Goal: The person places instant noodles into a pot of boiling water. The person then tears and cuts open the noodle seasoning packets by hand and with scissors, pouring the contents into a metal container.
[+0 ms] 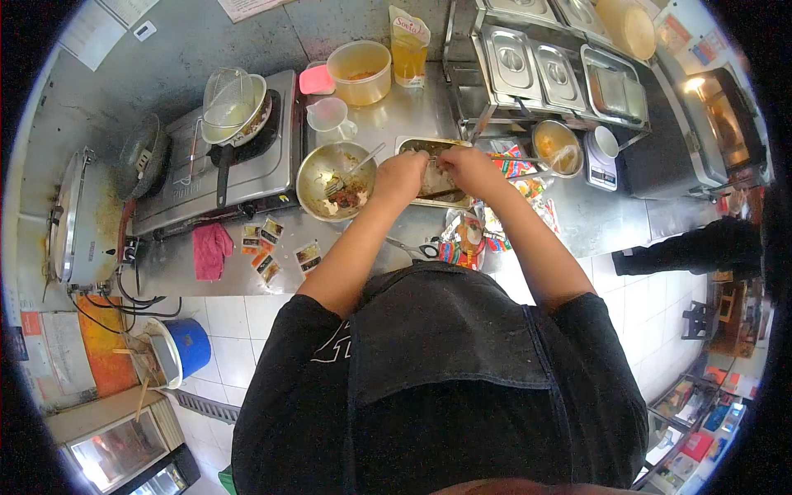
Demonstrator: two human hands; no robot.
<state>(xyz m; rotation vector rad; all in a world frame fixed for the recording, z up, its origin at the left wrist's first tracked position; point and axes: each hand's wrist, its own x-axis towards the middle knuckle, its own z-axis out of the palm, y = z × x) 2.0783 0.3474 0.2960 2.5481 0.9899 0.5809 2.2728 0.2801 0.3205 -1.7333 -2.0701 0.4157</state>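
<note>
Both of my hands are together over a rectangular metal tray (436, 141) holding something pale. My left hand (403, 176) is at the tray's left side, its fingers closed in a pinch. My right hand (467, 171) is closed in the same way at the tray's right side. Whatever lies between the fingertips is too small or hidden to name. Left of the tray stands a metal mixing bowl (309, 183) with a reddish-brown mixture and a utensil (367, 158) leaning in it. On the right, a smaller bowl (564, 132) contains something yellow.
Colourful packets (464, 239) and scissors (425, 249) lie near the counter's front edge. Left are sachets (264, 266), a pink cloth (213, 250) and a stove (173, 181) with a pan. Behind stand a jug (327, 115) and a tub (359, 88); a scale (602, 175) is right.
</note>
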